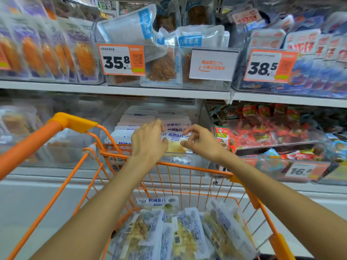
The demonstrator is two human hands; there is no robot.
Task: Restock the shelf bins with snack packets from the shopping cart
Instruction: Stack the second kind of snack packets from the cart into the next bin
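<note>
the shopping cart (78,166) is orange with yellow corner caps. the snack packets (180,233) in it are white and blue over pale yellow. the price tags (121,60) are orange and white with black numerals.

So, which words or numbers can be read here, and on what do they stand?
"35.8": orange price tag on the upper middle bin.
"38.5": price tag on the upper right bin.
"16.": lower right tag, last digit blurred.
White sign: orange Chinese text, too blurred to be sure of.
Packets in the cart: Chinese print, too blurred.
</note>
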